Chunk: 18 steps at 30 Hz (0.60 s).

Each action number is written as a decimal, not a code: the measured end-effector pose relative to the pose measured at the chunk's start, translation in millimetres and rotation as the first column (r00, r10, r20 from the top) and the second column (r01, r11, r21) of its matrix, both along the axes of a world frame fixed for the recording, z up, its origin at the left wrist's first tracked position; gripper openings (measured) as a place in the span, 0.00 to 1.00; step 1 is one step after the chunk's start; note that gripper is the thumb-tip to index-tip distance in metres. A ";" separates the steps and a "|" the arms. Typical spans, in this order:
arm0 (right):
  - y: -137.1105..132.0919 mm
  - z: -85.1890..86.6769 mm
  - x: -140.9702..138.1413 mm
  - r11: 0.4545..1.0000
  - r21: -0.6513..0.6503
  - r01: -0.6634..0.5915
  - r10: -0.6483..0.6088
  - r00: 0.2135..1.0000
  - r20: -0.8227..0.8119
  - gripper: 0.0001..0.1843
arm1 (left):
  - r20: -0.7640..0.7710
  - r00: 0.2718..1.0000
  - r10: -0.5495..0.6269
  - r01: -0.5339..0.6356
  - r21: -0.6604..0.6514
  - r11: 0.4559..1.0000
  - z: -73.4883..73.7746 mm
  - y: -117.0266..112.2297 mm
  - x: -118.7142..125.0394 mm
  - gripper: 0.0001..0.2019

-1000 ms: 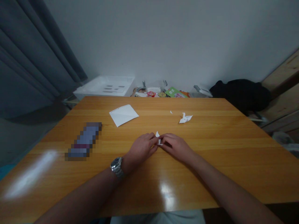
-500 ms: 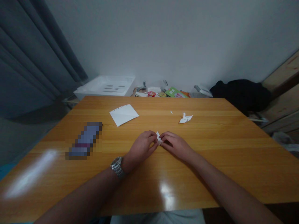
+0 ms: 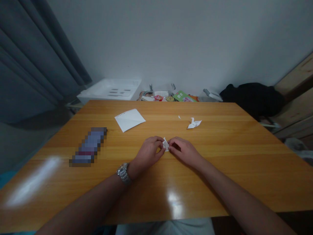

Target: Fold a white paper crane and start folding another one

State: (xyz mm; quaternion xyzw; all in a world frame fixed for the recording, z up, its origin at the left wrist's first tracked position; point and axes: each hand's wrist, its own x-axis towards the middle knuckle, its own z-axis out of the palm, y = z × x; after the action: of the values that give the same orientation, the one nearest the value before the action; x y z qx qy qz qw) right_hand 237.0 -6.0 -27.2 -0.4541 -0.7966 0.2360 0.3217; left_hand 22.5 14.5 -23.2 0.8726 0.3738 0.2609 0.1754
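A small folded piece of white paper [image 3: 165,144] is pinched between both my hands over the middle of the wooden table [image 3: 220,156]. My left hand [image 3: 148,152], with a metal watch on its wrist, grips the paper's left side with closed fingers. From the right, my right hand [image 3: 184,150] pinches the same piece. Most of the paper is hidden by my fingertips.
A finished white folded paper figure [image 3: 194,123] lies farther back right, with a tiny paper scrap [image 3: 179,117] near it. A white notepad sheet [image 3: 129,119] lies back left. A blurred oblong object [image 3: 88,147] rests at left. Clutter and a white tray [image 3: 110,89] sit behind the table.
Both hands have shifted slightly on the small paper, working it between the fingertips; more of the white piece shows upright between them. Nothing else on the table moved.
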 end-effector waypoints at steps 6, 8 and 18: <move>-1.3 -0.9 -3.8 0.995 -0.048 0.091 -0.092 0.996 -0.008 0.04 | -0.011 0.999 0.036 -0.036 -0.030 0.999 1.0 -0.7 0.2 0.03; -1.2 -1.6 -4.6 0.995 -0.037 0.093 -0.094 0.996 -0.004 0.03 | -0.002 0.997 0.071 -0.071 -0.040 0.997 0.5 -0.5 0.3 0.05; -2.2 -2.7 -2.3 0.991 0.134 -0.028 0.021 0.998 0.052 0.08 | -0.001 0.998 0.070 -0.070 -0.041 0.997 -4.2 0.9 -2.8 0.06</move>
State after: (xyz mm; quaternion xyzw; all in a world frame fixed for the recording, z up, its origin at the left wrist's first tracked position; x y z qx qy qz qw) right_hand 234.6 -8.2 -29.9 -0.4272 -0.8242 0.1741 0.3285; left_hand 19.7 15.3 -27.4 0.8551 0.4095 0.2593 0.1841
